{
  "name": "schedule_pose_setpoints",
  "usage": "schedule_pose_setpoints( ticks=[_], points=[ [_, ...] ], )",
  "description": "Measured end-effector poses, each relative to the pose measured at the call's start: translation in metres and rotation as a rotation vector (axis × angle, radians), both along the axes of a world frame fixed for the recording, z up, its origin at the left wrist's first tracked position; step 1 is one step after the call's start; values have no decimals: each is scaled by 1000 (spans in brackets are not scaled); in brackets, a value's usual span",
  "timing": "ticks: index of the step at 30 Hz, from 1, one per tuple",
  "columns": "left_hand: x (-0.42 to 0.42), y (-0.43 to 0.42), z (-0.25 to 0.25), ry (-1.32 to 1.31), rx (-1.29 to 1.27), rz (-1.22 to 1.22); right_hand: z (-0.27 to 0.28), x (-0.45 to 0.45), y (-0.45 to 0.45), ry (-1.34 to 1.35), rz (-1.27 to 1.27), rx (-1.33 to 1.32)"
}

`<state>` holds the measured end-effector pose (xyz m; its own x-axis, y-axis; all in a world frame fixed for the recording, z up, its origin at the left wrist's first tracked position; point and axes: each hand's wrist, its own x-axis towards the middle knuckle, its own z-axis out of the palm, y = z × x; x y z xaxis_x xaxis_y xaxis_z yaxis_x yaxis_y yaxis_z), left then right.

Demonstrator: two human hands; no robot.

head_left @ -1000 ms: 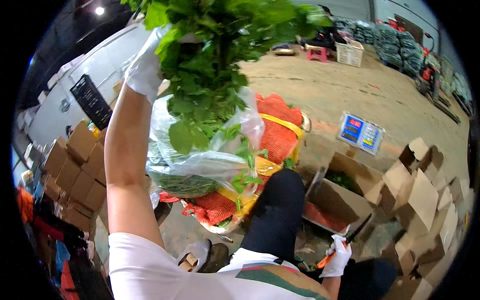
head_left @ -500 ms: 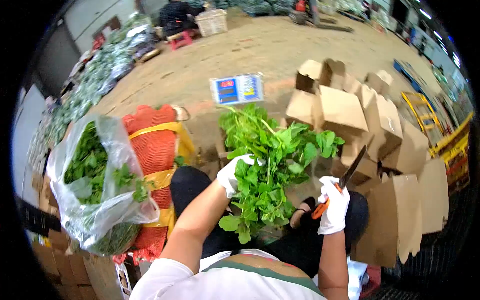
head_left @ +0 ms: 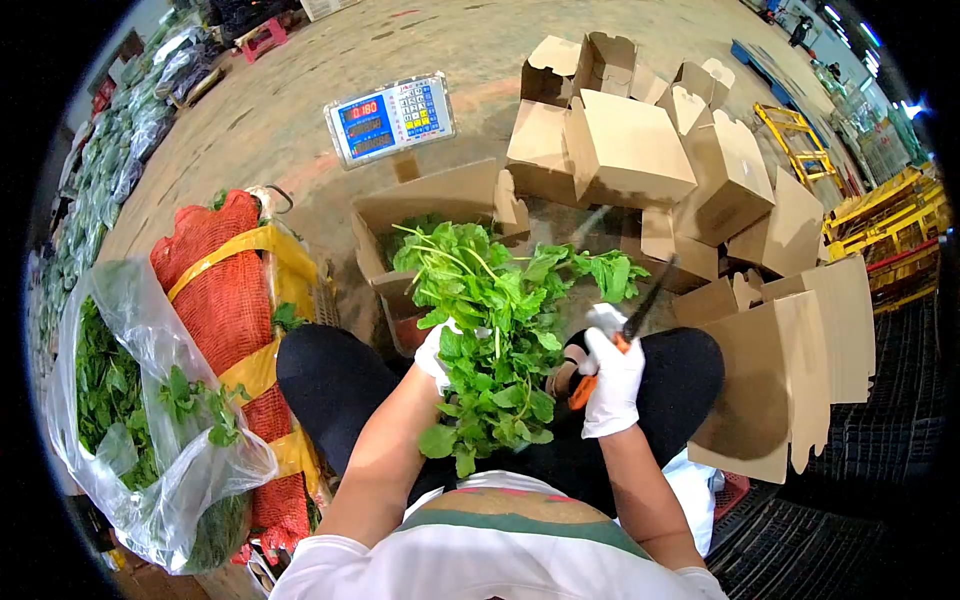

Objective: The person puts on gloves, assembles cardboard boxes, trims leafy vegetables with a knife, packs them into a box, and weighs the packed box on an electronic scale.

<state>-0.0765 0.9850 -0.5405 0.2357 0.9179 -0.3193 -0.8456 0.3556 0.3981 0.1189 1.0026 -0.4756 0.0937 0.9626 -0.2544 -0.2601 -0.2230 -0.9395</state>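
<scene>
Largest first: a cluster of brown cartons (head_left: 635, 150) fills the upper right of the frame, some with flaps standing up; a red mesh sack (head_left: 212, 262) banded in yellow lies along the left; a clear plastic bag (head_left: 225, 470) of greens sits beside it at lower left. An open carton (head_left: 430, 190) with greens inside stands just above centre. The leafy bunch (head_left: 490, 375) is at mid-frame, over the lap and partly in front of that carton. The scale (head_left: 393, 118), red digits lit, is at upper centre-left. Left hand (head_left: 435, 357), gloved, is closed around the bunch, fingers mostly hidden by leaves. Right hand (head_left: 617, 385), also gloved and slightly blurred, is wrapped round the orange handle of a dark-bladed tool (head_left: 642, 312), tip pointing up and right. Risks, judged: a loose left grip could let outer stems slip out; a careless swing of the blade towards the bunch could nick the left glove, as foliage masks its fingers; the right knee (head_left: 685, 375) is also near the tool. Versus half a second ago: both hands keep their holds, while the view has shifted, putting the scale further up and left and showing more of the open carton
</scene>
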Motion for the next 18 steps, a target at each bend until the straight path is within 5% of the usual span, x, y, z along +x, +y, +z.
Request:
schedule_pose_setpoints(
  ticks=[3,11,13,14,17,18],
  points=[
    [-4,-1,-1,-12,-15,-17,27,1,8,-70,-142,343],
    [-2,1,16,-16,-9,-54,66,-21,23,-173,40,263],
    [-1,1,21,-39,48,-71,81,-27,23,-461,252,241],
    [-4,4,5,-255,311,-126,71,-30,26,-368,381,270],
    [4,6,16,192,300,-93,35,-36,28,-407,601,468],
    [6,8,18,-62,204,-71,23,-38,27,-356,624,464]
  ],
)
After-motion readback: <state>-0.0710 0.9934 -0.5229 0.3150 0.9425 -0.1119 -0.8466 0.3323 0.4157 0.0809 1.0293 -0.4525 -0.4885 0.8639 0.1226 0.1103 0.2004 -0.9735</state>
